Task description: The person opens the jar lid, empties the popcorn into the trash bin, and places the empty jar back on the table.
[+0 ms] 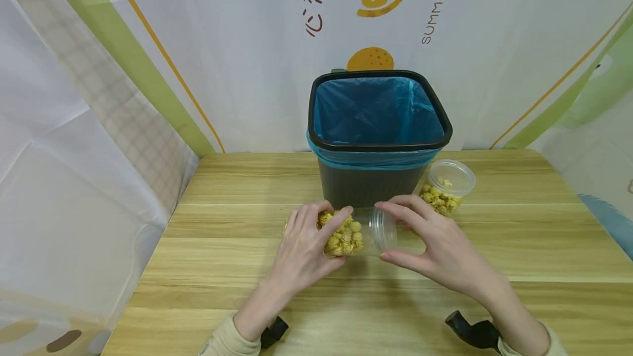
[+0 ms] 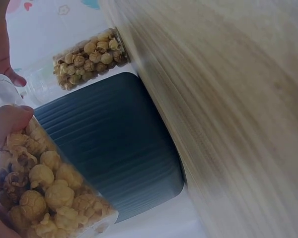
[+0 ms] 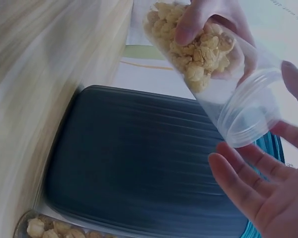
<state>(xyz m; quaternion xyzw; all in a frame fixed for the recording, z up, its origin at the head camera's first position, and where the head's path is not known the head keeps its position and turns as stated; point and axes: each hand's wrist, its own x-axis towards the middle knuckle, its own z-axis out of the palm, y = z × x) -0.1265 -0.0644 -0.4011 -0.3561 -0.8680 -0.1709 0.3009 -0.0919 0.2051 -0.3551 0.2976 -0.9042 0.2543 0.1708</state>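
Clear popcorn jar (image 1: pixel 349 239) sideways, left hand (image 1: pixel 303 242) gripping

Jar held over wood-grain tabletop (image 1: pixel 222 268), long axis 9-to-3 o'clock. Left hand wraps popcorn end; ridged rim (image 1: pixel 383 229) points 3 o'clock, right hand (image 1: pixel 440 240) nearer it, thumb and fingers spread round it, can't tell contact. Count: two jars, second jar (image 1: pixel 447 191) at 2 o'clock; one lined trash bin (image 1: pixel 368 185), 1 o'clock; two hands.

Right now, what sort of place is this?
Probably a curtained indoor workspace: a yellowish wood-grain table, white fruit-printed cloth hangings, and a dark rectangular bin lined with blue plastic.
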